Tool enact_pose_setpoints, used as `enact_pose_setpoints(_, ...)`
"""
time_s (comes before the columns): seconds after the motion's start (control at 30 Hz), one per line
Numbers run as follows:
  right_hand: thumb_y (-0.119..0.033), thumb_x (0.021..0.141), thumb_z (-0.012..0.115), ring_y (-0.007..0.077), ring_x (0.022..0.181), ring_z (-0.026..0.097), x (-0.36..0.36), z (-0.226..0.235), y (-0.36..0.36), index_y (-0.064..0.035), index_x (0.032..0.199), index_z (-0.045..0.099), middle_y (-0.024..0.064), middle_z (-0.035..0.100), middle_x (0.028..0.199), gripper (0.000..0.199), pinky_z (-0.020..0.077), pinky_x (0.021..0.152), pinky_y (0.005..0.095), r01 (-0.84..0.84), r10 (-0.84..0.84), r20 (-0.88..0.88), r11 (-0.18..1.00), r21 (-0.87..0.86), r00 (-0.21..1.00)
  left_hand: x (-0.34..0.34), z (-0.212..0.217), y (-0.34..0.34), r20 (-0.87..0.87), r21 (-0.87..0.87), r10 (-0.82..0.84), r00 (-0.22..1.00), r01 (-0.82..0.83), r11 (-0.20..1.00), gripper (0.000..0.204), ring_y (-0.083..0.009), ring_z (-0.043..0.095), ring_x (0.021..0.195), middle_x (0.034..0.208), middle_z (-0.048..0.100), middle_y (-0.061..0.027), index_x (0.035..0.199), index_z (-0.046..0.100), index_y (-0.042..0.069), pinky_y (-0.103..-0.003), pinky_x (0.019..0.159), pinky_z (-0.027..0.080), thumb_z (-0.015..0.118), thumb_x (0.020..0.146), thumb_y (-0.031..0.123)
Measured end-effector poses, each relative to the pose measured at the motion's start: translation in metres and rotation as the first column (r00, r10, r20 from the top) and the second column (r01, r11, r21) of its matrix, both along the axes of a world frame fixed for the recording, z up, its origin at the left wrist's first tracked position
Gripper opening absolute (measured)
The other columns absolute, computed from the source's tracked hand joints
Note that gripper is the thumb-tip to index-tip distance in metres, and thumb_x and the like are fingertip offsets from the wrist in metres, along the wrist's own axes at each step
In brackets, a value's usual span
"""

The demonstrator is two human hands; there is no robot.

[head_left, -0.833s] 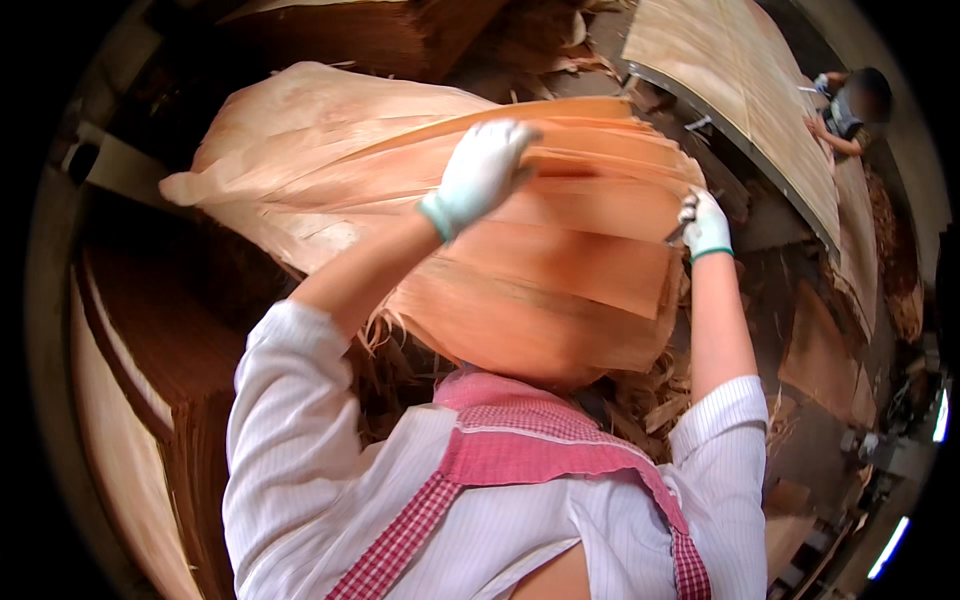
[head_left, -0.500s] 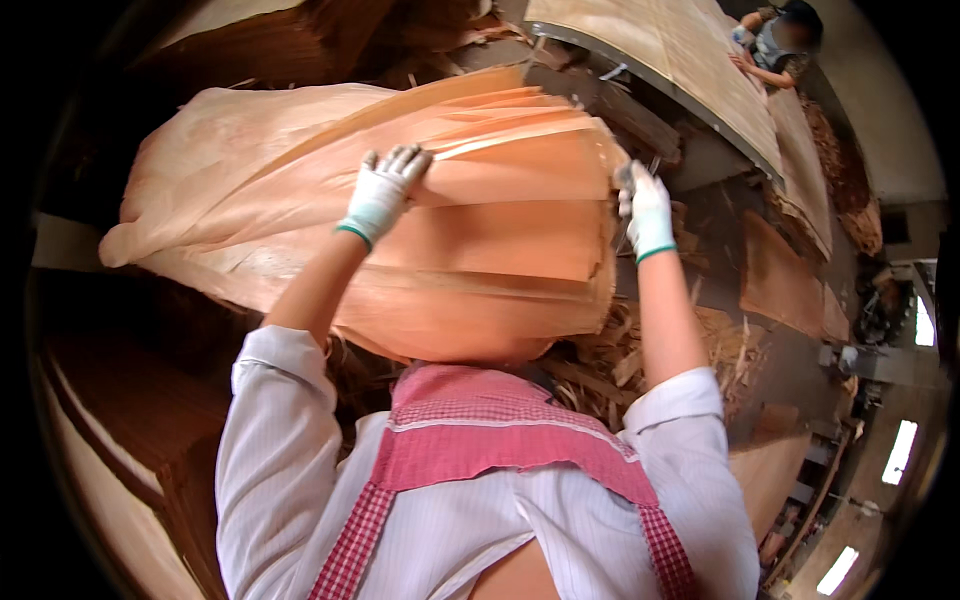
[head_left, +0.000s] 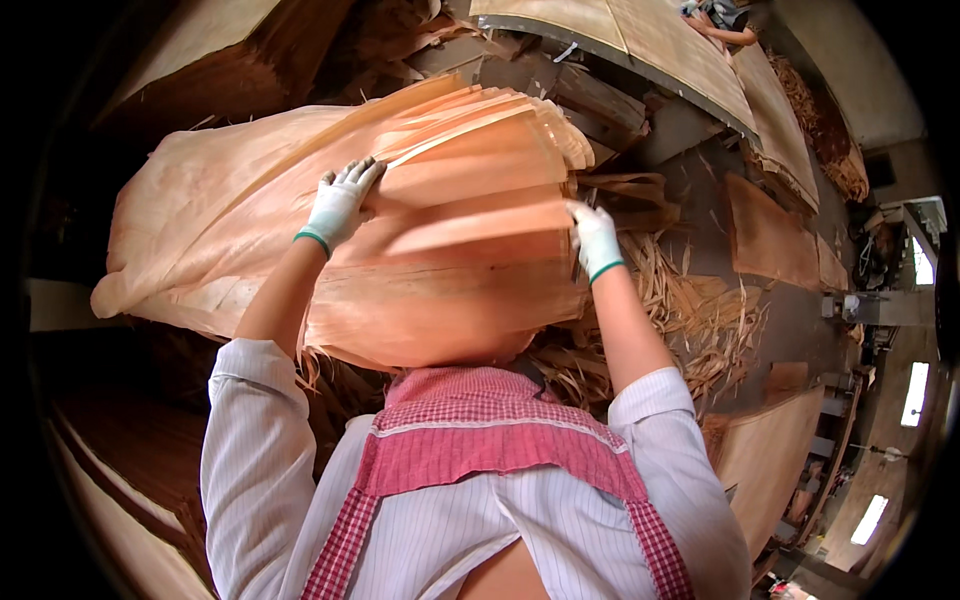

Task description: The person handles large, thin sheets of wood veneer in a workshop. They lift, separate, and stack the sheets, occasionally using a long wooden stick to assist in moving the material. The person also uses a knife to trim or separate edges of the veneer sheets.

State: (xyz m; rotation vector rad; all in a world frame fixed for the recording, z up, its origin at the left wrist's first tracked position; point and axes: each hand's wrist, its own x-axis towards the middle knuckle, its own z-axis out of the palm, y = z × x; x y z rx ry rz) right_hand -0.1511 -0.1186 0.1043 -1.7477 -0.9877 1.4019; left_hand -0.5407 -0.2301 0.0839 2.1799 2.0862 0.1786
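A fanned stack of thin orange-tan wood veneer sheets (head_left: 440, 310) lies across in front of me, its ragged edges on the right. My left hand (head_left: 340, 205), in a white glove with a green cuff, rests on top with fingers stretched out over the sheets. At the right edge, my gloved right hand (head_left: 597, 240) has its fingers closed on the edge of a lifted veneer strip (head_left: 480, 222). Something thin and dark shows beside the right hand's fingers, too small to make out.
Loose veneer shreds (head_left: 690, 300) litter the floor at right. A long pale veneer-covered table (head_left: 640, 50) stands far right, with another person's arm (head_left: 725, 33) over it. Wood stacks (head_left: 220, 75) stand at far left, and another stack (head_left: 130, 440) at near left. A veneer sheet (head_left: 770, 235) lies on the floor.
My right hand has moved left and down onto the sheets' edge, and a strip there is now lifted. My left hand has slid slightly left. The view has shifted a little.
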Motion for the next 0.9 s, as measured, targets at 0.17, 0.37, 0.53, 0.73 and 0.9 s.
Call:
enact_pose_setpoints(0.17,-0.02,0.085,0.066,0.0115,0.041,0.04,-0.024,0.028,0.059,-0.0043,0.096,0.062,0.0016,0.047,0.058,0.02,0.0315,0.037,0.0255,-0.063,0.062,-0.144,0.998,0.002,0.988,-0.002,0.004,0.004,0.006,-0.005,-0.012,1.0,0.012,1.0,0.081,-0.0291,0.036,0.135,0.147,0.038,-0.0093,0.143,0.034,0.019,-0.053,0.104,0.031,0.075,0.073,0.02)
enact_pose_setpoints(0.37,-0.015,0.09,0.06,0.0077,0.042,0.038,-0.034,0.012,0.094,-0.0054,0.09,0.056,0.0051,0.055,0.067,0.01,0.0313,0.035,0.0213,-0.111,0.077,-0.342,0.991,-0.08,0.937,0.0,0.031,-0.001,0.144,0.452,0.042,0.989,-0.103,0.886,0.028,-0.0277,0.05,0.118,0.123,0.057,-0.0085,0.112,0.06,0.012,-0.047,0.102,0.035,0.059,0.083,0.01)
enact_pose_setpoints(0.53,-0.017,0.092,0.055,0.0076,0.042,0.037,-0.031,-0.009,0.11,-0.0069,0.095,0.055,0.0053,0.055,0.07,0.01,0.0305,0.035,0.0218,-0.08,0.044,-0.357,0.993,-0.086,0.933,0.078,0.019,-0.061,-0.025,0.468,-0.019,1.0,0.028,0.883,0.049,-0.0255,0.045,0.126,0.134,0.05,-0.0073,0.123,0.056,0.014,-0.046,0.11,0.031,0.061,0.075,0.007)
enact_pose_setpoints(0.73,-0.022,0.093,0.058,0.0057,0.046,0.038,-0.028,-0.019,0.126,-0.0124,0.093,0.056,-0.0007,0.053,0.071,0.009,0.0291,0.037,0.0187,-0.125,0.084,-0.307,0.986,-0.115,0.948,0.07,-0.024,-0.056,-0.067,0.222,0.045,0.997,-0.029,0.975,0.068,-0.0255,0.029,0.138,0.15,0.03,-0.0101,0.139,0.038,0.013,-0.05,0.113,0.02,0.065,0.08,0.028)
enact_pose_setpoints(0.9,-0.023,0.095,0.057,0.0042,0.047,0.036,-0.026,-0.013,0.123,-0.0114,0.101,0.057,-0.0008,0.053,0.077,0.013,0.0297,0.038,0.0181,-0.094,0.053,-0.269,0.985,-0.142,0.962,0.064,-0.039,-0.051,-0.171,0.364,0.046,0.984,0.019,0.931,0.052,-0.0225,0.036,0.134,0.145,0.037,-0.006,0.135,0.04,0.015,-0.048,0.111,0.026,0.049,0.084,0.016)
